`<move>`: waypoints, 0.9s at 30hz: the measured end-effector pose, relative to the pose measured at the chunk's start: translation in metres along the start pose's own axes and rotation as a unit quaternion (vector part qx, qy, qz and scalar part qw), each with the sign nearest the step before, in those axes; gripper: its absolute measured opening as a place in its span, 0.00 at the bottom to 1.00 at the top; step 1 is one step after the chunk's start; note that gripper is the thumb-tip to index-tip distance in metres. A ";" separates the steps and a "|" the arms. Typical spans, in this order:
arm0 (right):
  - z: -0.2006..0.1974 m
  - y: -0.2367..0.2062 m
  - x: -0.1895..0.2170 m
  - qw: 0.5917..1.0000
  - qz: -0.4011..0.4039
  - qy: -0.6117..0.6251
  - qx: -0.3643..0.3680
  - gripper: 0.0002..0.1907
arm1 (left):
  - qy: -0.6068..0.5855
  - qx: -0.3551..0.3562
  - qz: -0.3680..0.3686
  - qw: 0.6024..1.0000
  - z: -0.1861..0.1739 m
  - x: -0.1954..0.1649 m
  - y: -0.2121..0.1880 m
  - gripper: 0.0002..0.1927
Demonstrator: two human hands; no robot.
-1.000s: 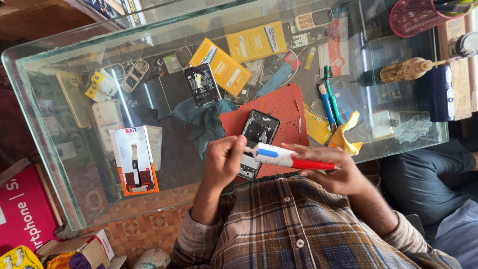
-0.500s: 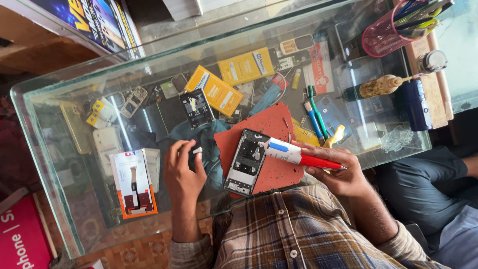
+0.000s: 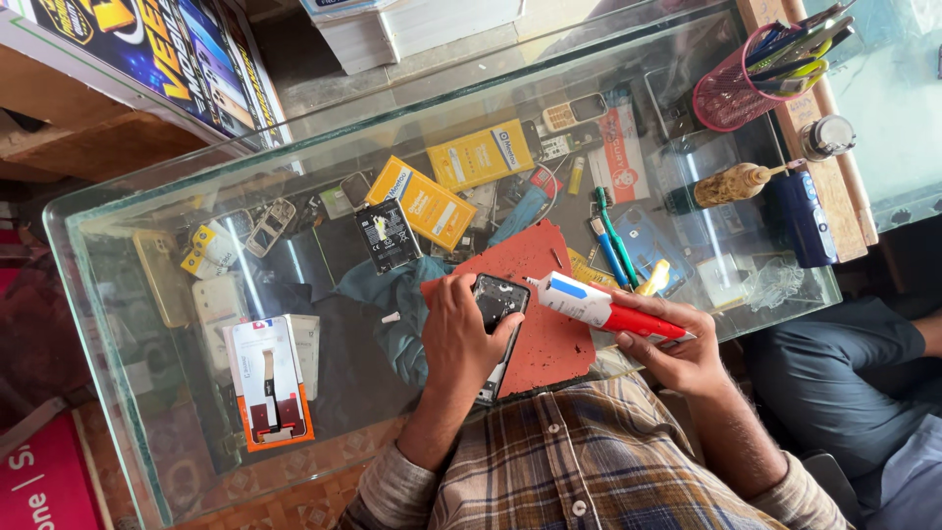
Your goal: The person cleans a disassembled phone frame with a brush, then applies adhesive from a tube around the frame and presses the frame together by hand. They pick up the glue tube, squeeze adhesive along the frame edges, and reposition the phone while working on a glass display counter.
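My left hand (image 3: 459, 332) lies over an opened black phone (image 3: 497, 306) and presses it down on a red mat (image 3: 545, 312) on the glass counter (image 3: 294, 285). In my right hand (image 3: 677, 345) is a tube of glue (image 3: 601, 307), white and blue at the front and red at the back. Its nozzle points left and touches the upper right corner of the phone. A teal cloth (image 3: 392, 306) lies just left of the mat.
A pink mesh pen holder (image 3: 738, 90), a small bottle (image 3: 724, 185) and a dark blue case (image 3: 801, 218) stand at the right. Toothbrushes (image 3: 610, 240) lie beside the mat. Boxes, phones and parts fill the case under the glass. Another person's leg (image 3: 844, 393) is at the right.
My left hand came back from the cloth at the left and now covers the phone. The glue tube's nozzle stays at the phone. The camera has shifted and closed in.
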State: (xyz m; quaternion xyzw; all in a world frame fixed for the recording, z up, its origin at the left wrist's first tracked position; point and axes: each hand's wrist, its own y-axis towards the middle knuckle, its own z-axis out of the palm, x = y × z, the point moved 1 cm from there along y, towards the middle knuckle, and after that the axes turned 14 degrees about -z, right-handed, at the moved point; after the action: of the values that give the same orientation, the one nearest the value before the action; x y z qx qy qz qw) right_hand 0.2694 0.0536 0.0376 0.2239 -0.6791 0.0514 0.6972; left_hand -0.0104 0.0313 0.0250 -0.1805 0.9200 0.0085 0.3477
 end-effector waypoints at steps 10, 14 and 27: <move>0.046 0.008 0.017 0.984 -0.033 -0.168 0.053 0.30 | -0.225 0.110 -0.089 0.964 0.008 0.040 0.008 0.14; 0.061 0.015 0.016 0.971 -0.076 -0.205 0.101 0.31 | -0.284 0.056 -0.051 0.956 0.008 0.034 0.005 0.16; 0.074 0.025 0.007 0.960 -0.098 -0.225 0.136 0.31 | -0.248 0.052 -0.038 0.967 0.005 0.030 0.008 0.09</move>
State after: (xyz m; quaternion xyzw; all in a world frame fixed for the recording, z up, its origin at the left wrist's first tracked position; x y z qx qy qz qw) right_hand 0.1918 0.0460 0.0490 0.3881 -0.7797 0.0229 0.4909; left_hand -0.0302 0.0295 0.0013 -0.1894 0.7968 -0.0083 0.5737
